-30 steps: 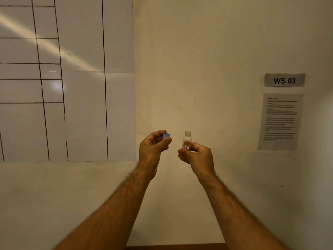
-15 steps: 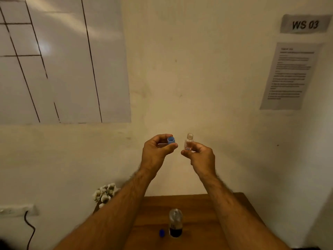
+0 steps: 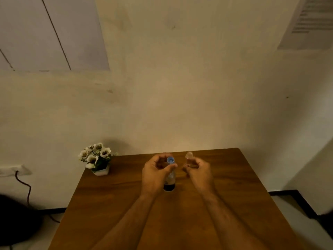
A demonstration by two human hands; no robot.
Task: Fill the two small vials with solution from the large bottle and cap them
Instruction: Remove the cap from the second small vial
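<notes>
My left hand (image 3: 156, 173) pinches a small blue cap (image 3: 170, 160) between thumb and fingers, held above the table. My right hand (image 3: 199, 169) grips a small clear vial (image 3: 189, 156) with a red label, upright and open at the top, a short gap right of the cap. The large bottle (image 3: 169, 183), clear with dark liquid at its bottom, stands on the wooden table (image 3: 108, 204) below and between my hands; my left hand partly hides it. A second vial is not visible.
A small white pot of white flowers (image 3: 97, 158) stands at the table's far left corner. The wall lies just behind the table. A socket and a dark cable (image 3: 25, 184) are at the left, low on the wall.
The view has tilted down, so the table now fills the lower frame. My hands have kept the cap and the vial, and now appear over the large bottle.
</notes>
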